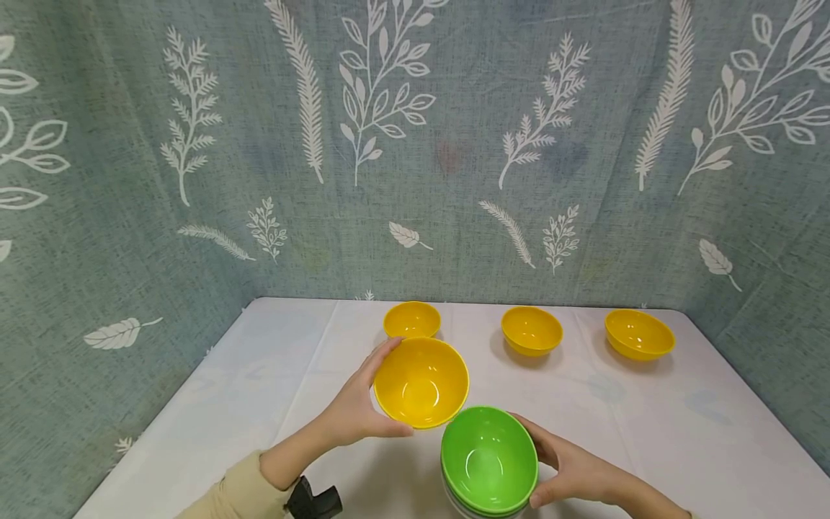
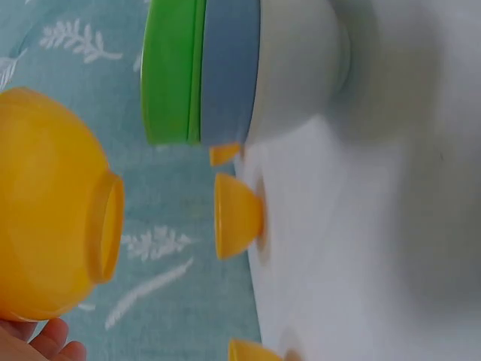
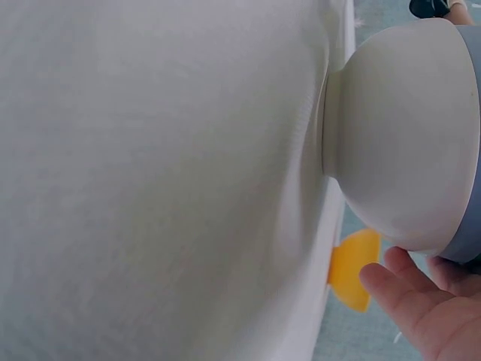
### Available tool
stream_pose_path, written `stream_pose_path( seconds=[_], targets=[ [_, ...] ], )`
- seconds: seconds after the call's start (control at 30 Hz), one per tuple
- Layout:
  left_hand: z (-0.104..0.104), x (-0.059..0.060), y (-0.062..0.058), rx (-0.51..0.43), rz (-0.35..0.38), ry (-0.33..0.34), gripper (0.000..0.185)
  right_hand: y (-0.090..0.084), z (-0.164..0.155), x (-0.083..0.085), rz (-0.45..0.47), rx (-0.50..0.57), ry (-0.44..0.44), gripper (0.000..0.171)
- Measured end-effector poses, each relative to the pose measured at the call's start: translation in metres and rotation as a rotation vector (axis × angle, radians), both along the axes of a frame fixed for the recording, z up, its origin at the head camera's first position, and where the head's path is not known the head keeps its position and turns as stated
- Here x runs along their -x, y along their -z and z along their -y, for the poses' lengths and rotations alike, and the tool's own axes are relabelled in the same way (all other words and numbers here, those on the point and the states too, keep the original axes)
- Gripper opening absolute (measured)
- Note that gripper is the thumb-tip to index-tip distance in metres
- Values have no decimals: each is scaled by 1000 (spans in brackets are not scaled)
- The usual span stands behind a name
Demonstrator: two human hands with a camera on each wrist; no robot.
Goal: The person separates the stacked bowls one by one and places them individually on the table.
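Observation:
My left hand (image 1: 363, 404) grips a yellow bowl (image 1: 421, 382) by its left side, thumb at the near rim and fingers at the far left. The bowl is held in the air, mouth tilted towards the head camera. Just right of it stands a stack of bowls, with a green bowl (image 1: 489, 461) on top. Below the green come a blue-grey bowl (image 2: 231, 71) and a white bowl (image 3: 406, 135), whose foot is on the cloth. Spread around the right side of the stack, my right hand (image 1: 570, 465) touches it with its fingers; the full contact is hidden.
Along the back of the white-covered table (image 1: 292, 375) stand three yellow bowls: one (image 1: 411, 318) partly behind the held bowl, one (image 1: 532, 331) right of centre, one (image 1: 640, 335) at the far right. A grey-green leaf-print curtain (image 1: 415, 216) closes off the back and sides.

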State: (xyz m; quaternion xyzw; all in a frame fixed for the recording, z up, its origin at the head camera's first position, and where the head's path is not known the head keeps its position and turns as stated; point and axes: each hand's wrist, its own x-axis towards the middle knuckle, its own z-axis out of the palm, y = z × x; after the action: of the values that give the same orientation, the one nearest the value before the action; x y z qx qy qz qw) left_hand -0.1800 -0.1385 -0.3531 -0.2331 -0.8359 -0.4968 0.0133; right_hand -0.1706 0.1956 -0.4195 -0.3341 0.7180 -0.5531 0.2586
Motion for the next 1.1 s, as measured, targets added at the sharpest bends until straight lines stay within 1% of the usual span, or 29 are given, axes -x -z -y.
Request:
stream_pose_path(
  seconds=[0.17, 0.4, 0.5, 0.63, 0.7, 0.93, 1.1],
  targets=[
    [12, 4, 0, 23, -7, -62, 104, -1, 0, -1, -7, 11, -1, 94],
    [27, 7, -2, 22, -7, -125, 101, 0, 1, -1, 28, 3, -4, 92],
    [34, 11, -3, 29, -15, -159, 101, 0, 0, 0, 27, -2, 0, 92],
    [45, 18, -4, 46, -29, -209, 101, 0, 0, -1, 0, 23, -8, 93],
    [50, 22, -5, 43, -18, -233, 101, -1, 0, -1, -7, 30, -10, 93],
    [67, 40, -6, -19, 81, -293, 101, -2, 1, 0, 26, -4, -1, 92],
    [73, 50, -7, -20, 105, -331, 103, -3, 1, -1, 21, -1, 0, 92]
  ],
)
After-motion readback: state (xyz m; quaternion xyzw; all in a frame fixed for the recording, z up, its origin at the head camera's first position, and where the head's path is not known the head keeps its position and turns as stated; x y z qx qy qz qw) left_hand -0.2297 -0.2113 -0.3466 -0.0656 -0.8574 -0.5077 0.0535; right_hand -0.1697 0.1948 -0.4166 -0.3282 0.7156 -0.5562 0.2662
